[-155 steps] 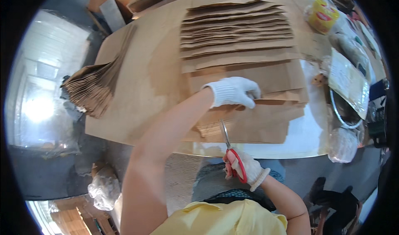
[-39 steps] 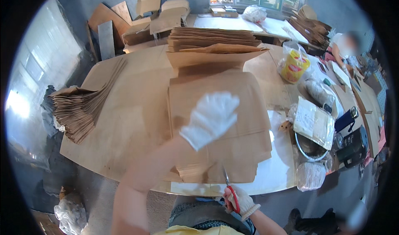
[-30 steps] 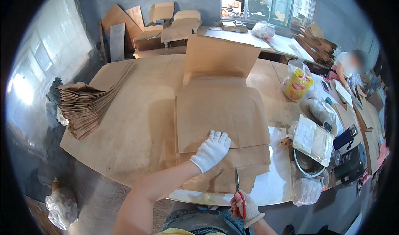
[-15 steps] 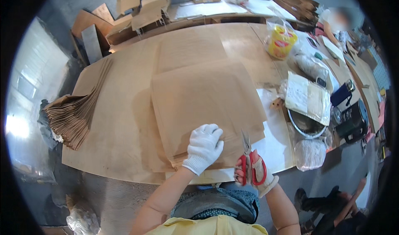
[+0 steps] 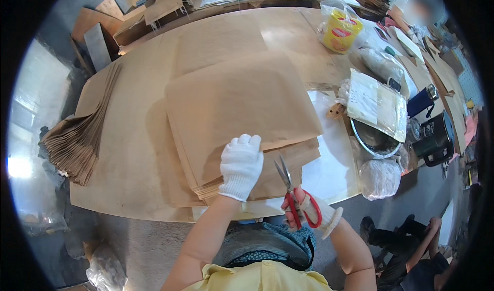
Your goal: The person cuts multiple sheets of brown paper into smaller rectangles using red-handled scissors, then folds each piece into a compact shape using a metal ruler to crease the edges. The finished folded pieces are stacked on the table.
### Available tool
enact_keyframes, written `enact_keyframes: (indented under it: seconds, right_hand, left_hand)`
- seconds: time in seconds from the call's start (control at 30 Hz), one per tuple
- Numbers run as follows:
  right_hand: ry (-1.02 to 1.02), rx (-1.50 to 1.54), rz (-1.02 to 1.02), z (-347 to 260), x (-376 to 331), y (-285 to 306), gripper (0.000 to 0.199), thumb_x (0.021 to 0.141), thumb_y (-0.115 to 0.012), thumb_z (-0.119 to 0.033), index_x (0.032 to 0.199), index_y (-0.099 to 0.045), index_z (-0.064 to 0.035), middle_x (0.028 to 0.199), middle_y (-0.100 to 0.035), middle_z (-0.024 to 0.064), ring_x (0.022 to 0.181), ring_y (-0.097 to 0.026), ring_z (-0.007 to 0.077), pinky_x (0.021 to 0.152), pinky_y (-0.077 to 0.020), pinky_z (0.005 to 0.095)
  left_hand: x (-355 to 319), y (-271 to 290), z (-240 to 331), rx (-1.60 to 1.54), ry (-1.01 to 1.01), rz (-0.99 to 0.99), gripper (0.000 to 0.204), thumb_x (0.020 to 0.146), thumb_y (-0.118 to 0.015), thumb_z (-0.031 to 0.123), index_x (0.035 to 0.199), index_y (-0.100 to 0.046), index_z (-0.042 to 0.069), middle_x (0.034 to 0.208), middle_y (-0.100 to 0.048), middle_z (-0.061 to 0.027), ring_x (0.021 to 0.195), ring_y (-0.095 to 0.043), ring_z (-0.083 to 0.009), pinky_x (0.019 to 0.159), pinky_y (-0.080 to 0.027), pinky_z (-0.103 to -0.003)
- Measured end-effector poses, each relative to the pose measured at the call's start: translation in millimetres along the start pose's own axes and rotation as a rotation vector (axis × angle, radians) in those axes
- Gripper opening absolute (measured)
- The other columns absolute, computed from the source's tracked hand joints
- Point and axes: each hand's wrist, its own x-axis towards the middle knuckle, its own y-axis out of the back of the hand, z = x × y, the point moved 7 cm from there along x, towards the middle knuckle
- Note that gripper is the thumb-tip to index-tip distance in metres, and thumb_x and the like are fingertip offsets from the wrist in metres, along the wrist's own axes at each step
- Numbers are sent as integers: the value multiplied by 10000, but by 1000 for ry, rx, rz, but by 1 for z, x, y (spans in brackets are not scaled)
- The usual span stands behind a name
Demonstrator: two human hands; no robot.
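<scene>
Head view: the paper stack [image 5: 236,95] is seemingly steadied by the left hand [image 5: 241,166], finger closure unclear, scissors [image 5: 287,182] are grasped by the right hand [image 5: 311,209], and steady pressure is probably required next.

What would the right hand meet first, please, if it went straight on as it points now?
Probably the brown paper stack, touched first by the scissors in the right hand; blade height is unclear.
</scene>
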Motion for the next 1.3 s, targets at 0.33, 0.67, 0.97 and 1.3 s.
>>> enact_keyframes:
  seconds: [0.33,0.67,0.97,1.3]
  right_hand:
    - [181,169,345,0,30,77,504,1071,-529,-578,897,-570,-107,603,-507,-19,455,-468,118,433,-394,258]
    - [61,-251,-151,44,70,-125,479,1085,-511,-533,1080,-557,-56,676,-566,44,542,-574,162,574,-552,332]
    - [-111,-173,-34,42,62,-112,500,1057,-570,-540,1026,-580,-41,671,-572,56,509,-596,159,452,-514,316]
    - [-163,466,-15,18,32,-56,925,914,-301,-918,1074,-566,-46,787,-602,89,665,-620,246,659,-568,380]
  left_hand:
    - [5,6,-15,-241,-110,-92,244,865,-732,158,1100,-682,113,1000,-669,-79,981,-661,-303,872,-550,-434]
    - [44,12,-38,-585,0,-826,516,860,-777,257,1318,-662,50,1226,-714,-122,1109,-692,-238,960,-558,-334]
    - [58,23,-53,-247,-95,-308,187,893,-706,192,1072,-708,138,1120,-713,-123,1018,-721,-321,865,-583,-424]
    - [-2,14,-38,-209,-279,-269,331,848,-772,270,1144,-699,142,1092,-620,-109,1044,-614,-335,910,-528,-454]
